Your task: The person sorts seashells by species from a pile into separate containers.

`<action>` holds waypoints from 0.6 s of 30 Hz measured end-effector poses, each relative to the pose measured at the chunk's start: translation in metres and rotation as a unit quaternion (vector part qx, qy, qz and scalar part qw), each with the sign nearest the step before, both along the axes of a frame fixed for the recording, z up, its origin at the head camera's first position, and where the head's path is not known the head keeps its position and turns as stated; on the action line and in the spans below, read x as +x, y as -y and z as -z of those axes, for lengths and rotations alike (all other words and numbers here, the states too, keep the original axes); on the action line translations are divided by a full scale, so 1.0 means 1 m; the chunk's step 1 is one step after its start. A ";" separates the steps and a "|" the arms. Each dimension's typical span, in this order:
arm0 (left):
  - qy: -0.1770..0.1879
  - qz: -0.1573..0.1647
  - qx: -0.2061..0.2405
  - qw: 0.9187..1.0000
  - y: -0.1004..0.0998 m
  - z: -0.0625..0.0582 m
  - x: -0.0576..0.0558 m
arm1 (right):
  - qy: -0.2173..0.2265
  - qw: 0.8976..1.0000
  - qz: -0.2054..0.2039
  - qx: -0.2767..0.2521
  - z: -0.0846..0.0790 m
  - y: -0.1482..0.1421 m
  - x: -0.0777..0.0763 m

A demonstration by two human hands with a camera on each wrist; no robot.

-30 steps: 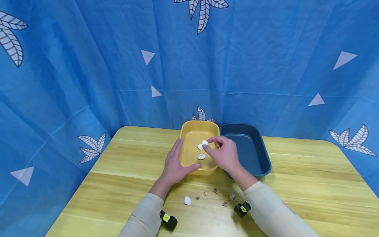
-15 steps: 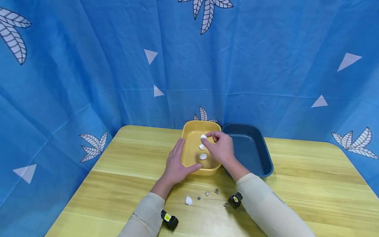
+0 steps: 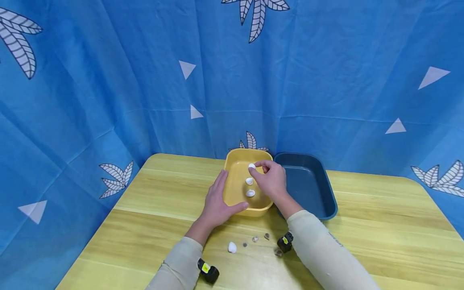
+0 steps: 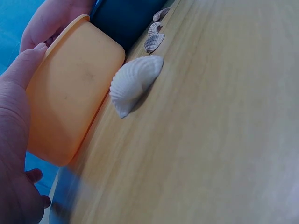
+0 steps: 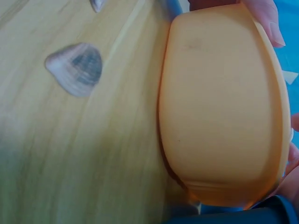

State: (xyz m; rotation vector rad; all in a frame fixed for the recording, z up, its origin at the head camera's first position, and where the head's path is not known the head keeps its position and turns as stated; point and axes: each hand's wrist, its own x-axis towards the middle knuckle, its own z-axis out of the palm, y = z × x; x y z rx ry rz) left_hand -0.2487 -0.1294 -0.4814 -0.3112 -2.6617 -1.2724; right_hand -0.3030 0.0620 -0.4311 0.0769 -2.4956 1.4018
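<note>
My right hand (image 3: pixel 272 179) pinches a white seashell (image 3: pixel 251 166) between thumb and fingers, over the far part of a yellow plastic tray (image 3: pixel 235 171). Inside that tray lie two more white seashells, a middle shell (image 3: pixel 249 181) and a nearer shell (image 3: pixel 250 193). My left hand (image 3: pixel 215 205) holds the tray at its near left corner; the thumb lies over the near rim and the fingers run along the left side. In the left wrist view, a ribbed white seashell (image 4: pixel 135 81) rests on the table before the tray.
A dark blue tray (image 3: pixel 328 193) stands against the yellow one's right side. Several small brownish shells, one a grey-banded shell (image 5: pixel 77 69), lie on the wooden table (image 3: pixel 152 205) between my forearms. A blue patterned curtain (image 3: pixel 232 80) hangs behind the table.
My right hand has carried the pinched seashell toward the tray's far end, away from the middle shell beside it. My left hand keeps its place on the tray.
</note>
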 end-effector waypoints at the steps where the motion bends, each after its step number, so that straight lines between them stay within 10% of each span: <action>1: 0.000 0.000 -0.001 1.000 0.000 0.000 0.000 | 0.001 1.000 0.001 0.000 0.001 0.000 0.000; 18: -0.003 -0.001 -0.007 1.000 0.001 0.002 0.001 | -0.005 1.000 0.005 0.002 0.005 0.001 -0.002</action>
